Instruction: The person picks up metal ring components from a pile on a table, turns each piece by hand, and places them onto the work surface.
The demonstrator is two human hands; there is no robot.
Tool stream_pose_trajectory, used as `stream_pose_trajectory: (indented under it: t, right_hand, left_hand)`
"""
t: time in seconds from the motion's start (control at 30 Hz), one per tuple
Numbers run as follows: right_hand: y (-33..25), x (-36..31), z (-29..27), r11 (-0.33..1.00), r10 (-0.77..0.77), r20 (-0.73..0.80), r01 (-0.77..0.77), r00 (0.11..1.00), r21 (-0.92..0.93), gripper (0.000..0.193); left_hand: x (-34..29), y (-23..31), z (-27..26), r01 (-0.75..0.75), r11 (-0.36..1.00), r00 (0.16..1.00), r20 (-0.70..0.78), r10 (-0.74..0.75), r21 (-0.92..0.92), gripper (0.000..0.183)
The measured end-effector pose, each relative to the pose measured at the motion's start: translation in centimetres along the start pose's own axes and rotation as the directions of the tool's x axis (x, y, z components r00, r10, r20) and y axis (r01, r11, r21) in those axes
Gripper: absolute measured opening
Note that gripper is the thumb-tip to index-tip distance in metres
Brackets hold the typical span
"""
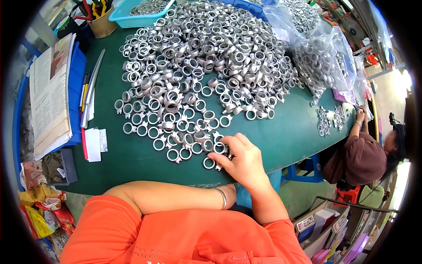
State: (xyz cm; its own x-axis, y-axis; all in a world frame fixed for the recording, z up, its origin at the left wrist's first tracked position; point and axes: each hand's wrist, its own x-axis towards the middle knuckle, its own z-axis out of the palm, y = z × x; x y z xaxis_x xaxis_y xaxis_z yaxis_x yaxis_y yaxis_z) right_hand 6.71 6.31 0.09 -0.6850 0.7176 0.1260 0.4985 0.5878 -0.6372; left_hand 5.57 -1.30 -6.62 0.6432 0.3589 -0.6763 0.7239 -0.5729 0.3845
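A large heap of small silver metal rings (206, 48), each with a little lug, spreads over the green table (127, 169). At the heap's near edge, my right hand (242, 160) bends its thumb and index finger around a metal ring (218, 147). Another ring (209, 163) lies flat beside the thumb tip. My left forearm lies across in front of me, with a bracelet at the wrist. My left hand (229, 192) is down at the table's near edge, next to my right forearm, and its fingers are hidden.
Newspapers (50, 97) lie on a blue bin at left, beside a long metal tool (93, 88), pens and white cards (93, 145). Turquoise basket (138, 16) stands behind. Clear bags of rings (323, 61) sit at right. A co-worker (358, 158) handles parts there.
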Motion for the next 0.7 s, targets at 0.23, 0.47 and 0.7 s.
stream_pose_trajectory:
  t: [0.23,0.47,0.7]
  right_hand:
    - [2.4,-1.3,-1.7,0.924,-0.038,-0.056,0.056,0.998,0.378,0.028]
    - [3.7,-2.1,-1.2,-0.267,0.095,0.318,-0.284,0.943,0.921,0.024]
    - [4.1,-2.7,-1.3,-0.471,0.068,0.388,-0.313,0.919,0.824,0.027]
  left_hand:
    - [-2.6,-0.1,-1.9,-0.087,0.977,0.995,0.062,0.077,0.194,0.031]
    - [-1.6,-0.3,-0.7,-0.093,0.964,0.995,0.044,0.085,0.248,0.027]
    - [-0.7,0.1,0.4,0.043,0.998,0.998,-0.047,-0.042,0.034,0.028]
